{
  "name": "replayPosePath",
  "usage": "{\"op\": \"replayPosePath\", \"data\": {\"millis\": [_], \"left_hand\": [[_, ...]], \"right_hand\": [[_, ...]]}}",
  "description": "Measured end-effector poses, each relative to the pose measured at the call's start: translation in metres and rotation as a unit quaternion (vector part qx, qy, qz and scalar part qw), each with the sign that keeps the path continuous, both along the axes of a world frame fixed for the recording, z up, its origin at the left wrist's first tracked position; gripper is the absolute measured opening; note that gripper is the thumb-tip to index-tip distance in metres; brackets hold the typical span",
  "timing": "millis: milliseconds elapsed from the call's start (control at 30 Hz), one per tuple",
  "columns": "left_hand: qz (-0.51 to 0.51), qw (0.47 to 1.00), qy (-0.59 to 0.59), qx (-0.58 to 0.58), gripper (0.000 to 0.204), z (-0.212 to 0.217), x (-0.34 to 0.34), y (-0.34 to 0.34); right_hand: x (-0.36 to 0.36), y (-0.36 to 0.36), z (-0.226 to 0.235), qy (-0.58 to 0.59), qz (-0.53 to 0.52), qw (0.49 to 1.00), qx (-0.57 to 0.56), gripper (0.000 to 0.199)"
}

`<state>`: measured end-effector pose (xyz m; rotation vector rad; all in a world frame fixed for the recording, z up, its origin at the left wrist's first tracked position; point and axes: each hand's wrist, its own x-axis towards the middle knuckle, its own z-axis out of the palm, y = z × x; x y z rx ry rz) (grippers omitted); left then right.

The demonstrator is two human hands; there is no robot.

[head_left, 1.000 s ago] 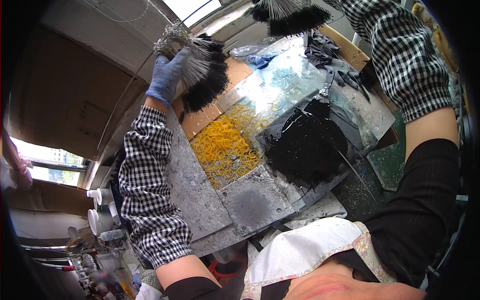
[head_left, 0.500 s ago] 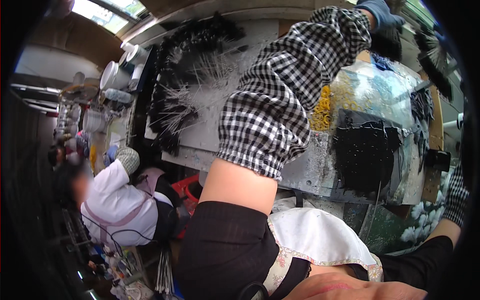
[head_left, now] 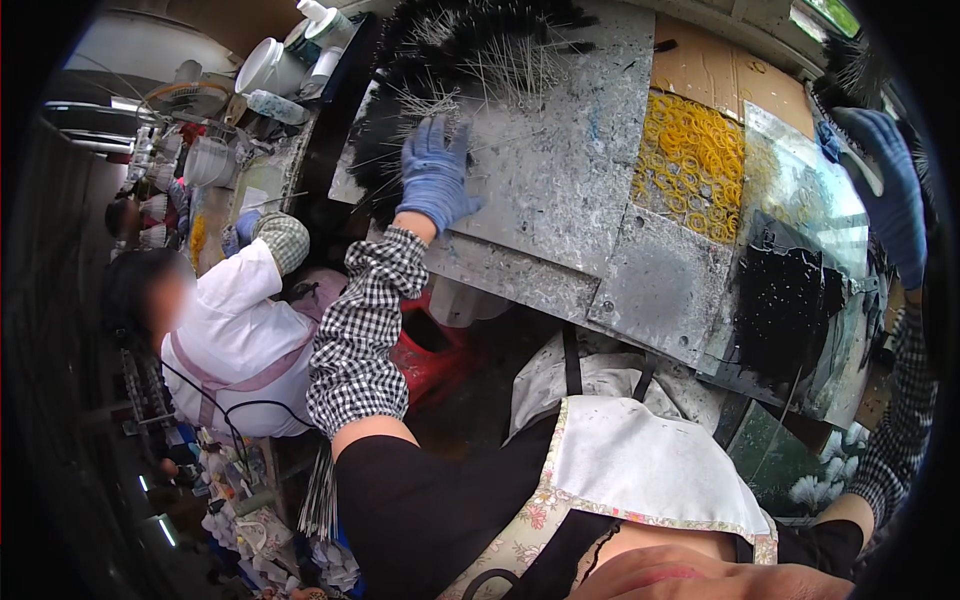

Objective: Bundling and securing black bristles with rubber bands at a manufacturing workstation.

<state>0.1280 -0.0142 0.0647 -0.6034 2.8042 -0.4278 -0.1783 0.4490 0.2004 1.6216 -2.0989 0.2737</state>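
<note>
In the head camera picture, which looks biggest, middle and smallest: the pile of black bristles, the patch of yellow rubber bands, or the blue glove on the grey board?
1. Pile of black bristles, spread widest across the top.
2. Patch of yellow rubber bands.
3. Left hand in its blue glove.
The last two look close in size, and the fisheye bends things, so that order is unsure.

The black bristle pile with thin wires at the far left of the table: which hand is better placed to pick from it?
Left. The left hand rests flat at the edge of the bristle pile, touching its wires. The right hand is raised at the table's far right side.
</note>
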Motion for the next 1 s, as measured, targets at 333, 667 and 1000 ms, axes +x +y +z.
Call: {"op": "replayPosePath", "data": {"millis": [333,667,1000], "left_hand": [[-0.009,0.993,-0.038,-0.107,0.126,-0.015,-0.011,-0.072],[-0.109,0.961,0.232,-0.106,0.047,-0.065,0.06,-0.034],[-0.224,0.954,0.197,-0.032,0.032,-0.055,-0.021,0.005]], "right_hand": [[0.157,-0.308,-0.178,-0.322,0.072,0.944,0.021,0.061],[0.171,-0.305,-0.234,-0.133,0.115,0.972,0.158,0.027],[0.03,-0.203,-0.227,0.007,0.065,0.981,0.18,0.036]]}}
